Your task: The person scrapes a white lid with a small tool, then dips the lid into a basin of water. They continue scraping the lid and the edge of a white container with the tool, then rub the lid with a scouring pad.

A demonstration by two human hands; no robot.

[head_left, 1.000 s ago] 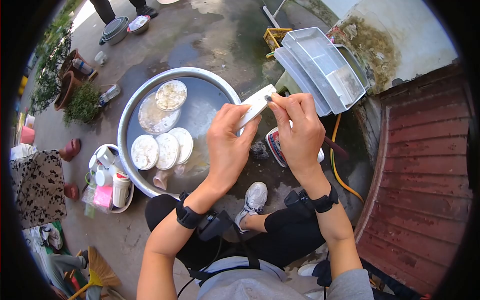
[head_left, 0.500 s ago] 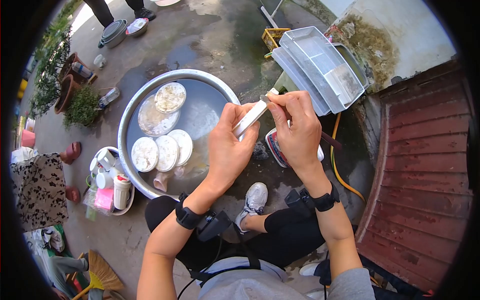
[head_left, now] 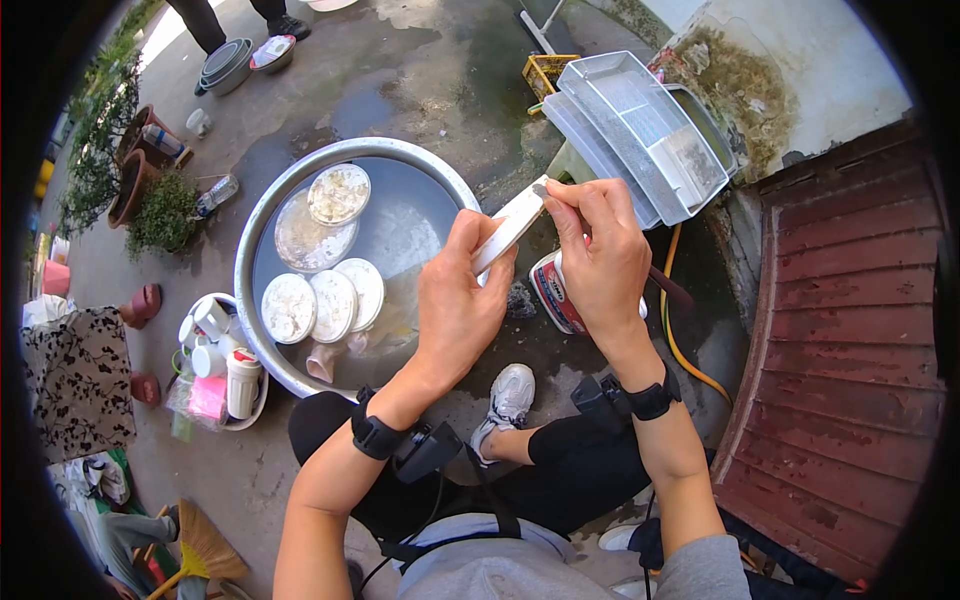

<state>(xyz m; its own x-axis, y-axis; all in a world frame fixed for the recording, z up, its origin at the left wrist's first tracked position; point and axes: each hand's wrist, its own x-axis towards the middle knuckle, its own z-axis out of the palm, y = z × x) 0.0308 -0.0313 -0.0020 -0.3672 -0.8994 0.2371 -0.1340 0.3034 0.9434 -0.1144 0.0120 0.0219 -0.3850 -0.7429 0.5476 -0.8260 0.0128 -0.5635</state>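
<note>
My left hand (head_left: 462, 290) is closed around a white lid (head_left: 518, 222), tilted up and seen nearly edge-on. At its upper end my right hand (head_left: 600, 250) pinches a tool with a small grey metal tip (head_left: 541, 190). Its dark red handle (head_left: 672, 288) sticks out past the wrist; it looks like a knife, though most of it is hidden by the hand. The tip touches the lid's edge. To the left, a large metal basin (head_left: 252, 335) of water holds several round whitish lids (head_left: 333, 305) with dirty patches.
A red, white and blue tub (head_left: 556, 295) stands below my right hand. Clear plastic bins (head_left: 640, 140) lean at the upper right beside a yellow hose (head_left: 690, 365). A bowl of cups (head_left: 262, 405) sits left of the basin. Potted plants (head_left: 165, 215) and a broom (head_left: 208, 548) are farther left.
My right hand has shifted slightly right and down, and the grey tip now lies at the lid's upper end. The lid shows more of its face; the left hand has barely moved.
</note>
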